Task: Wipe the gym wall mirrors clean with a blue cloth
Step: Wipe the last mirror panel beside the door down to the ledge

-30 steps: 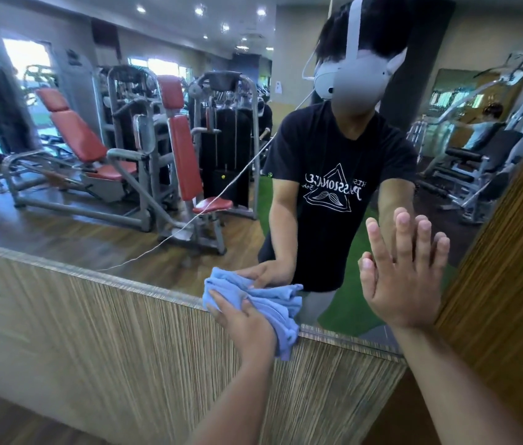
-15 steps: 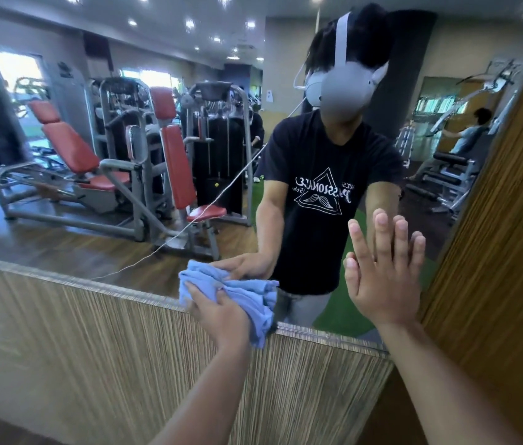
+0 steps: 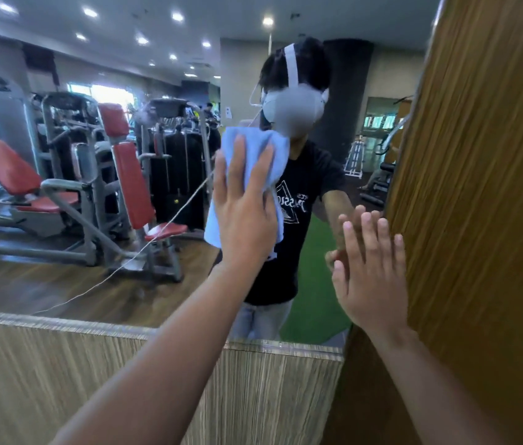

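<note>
Blue cloth (image 3: 250,155): spread flat against the mirror (image 3: 60,277), high on the glass, over the chin and chest of the reflected person, well above the bottom edge and left of the right-hand edge.

Mirror edges: along the bottom, a thin bevelled strip meeting a pale striped wood panel (image 3: 60,380); on the right, a darker brown wood panel (image 3: 478,187) running from top to bottom. Top and left edges out of view.

Room to move: broad open glass left of the cloth, filled with reflected red-padded gym machines (image 3: 70,187) and wooden floor; more glass above, with reflected ceiling lights. To the right, only a narrow band of glass between cloth and brown panel, partly taken up by the right hand (image 3: 372,277).

Left hand (image 3: 244,220): arm stretched up and forward from the lower left, palm on the cloth, fingers straight, spread and pointing up, pressing the cloth to the glass rather than gripping it. Edges of the cloth showing above the fingertips and out to the left of the palm.

Right hand: raised, palm towards the glass, fingers straight and close together, fingertips meeting their own reflection, little-finger side just beside the brown panel. Nothing held.
</note>
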The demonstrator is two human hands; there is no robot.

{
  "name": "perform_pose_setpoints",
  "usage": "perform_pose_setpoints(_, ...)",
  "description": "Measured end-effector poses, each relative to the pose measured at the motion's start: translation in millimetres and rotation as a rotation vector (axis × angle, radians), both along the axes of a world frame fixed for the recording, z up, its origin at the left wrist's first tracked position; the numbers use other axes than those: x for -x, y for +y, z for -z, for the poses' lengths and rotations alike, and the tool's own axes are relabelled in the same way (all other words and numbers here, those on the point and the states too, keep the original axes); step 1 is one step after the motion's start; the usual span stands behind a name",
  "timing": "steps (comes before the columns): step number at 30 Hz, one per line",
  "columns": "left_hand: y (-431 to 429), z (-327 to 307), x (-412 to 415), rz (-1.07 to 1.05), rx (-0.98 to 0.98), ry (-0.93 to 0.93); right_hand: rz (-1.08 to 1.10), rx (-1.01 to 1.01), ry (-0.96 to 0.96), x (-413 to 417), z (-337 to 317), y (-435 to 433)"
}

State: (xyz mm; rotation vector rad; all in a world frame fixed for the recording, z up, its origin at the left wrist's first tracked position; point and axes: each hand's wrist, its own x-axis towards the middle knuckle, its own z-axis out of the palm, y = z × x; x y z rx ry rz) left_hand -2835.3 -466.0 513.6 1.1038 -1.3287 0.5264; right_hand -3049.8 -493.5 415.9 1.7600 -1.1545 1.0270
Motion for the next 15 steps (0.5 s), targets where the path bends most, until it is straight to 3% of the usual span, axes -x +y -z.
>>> perform_pose_setpoints(4,-15.7,-5.4,3.7,-0.078,0.102,-0.379,0.027,-0.055,0.052,10.9,-6.9,-4.0)
perform_pose_setpoints(10,-9.4,62.1,-54.2,-0.028,0.087,-1.131,0.043,-0.061,0.063,11.4,-6.5,-4.5)
perform_pose_setpoints(12,-6.0,61.6,-71.9,-0.054,0.069,-1.203,0.044,-0.066,0.072,12.5,-7.5,-4.6)
perform_pose_setpoints(15,-7.2,32.4,-70.7,-0.089,0.072,-1.096,0.056,-0.055,0.093,14.7,-9.8,-3.5)
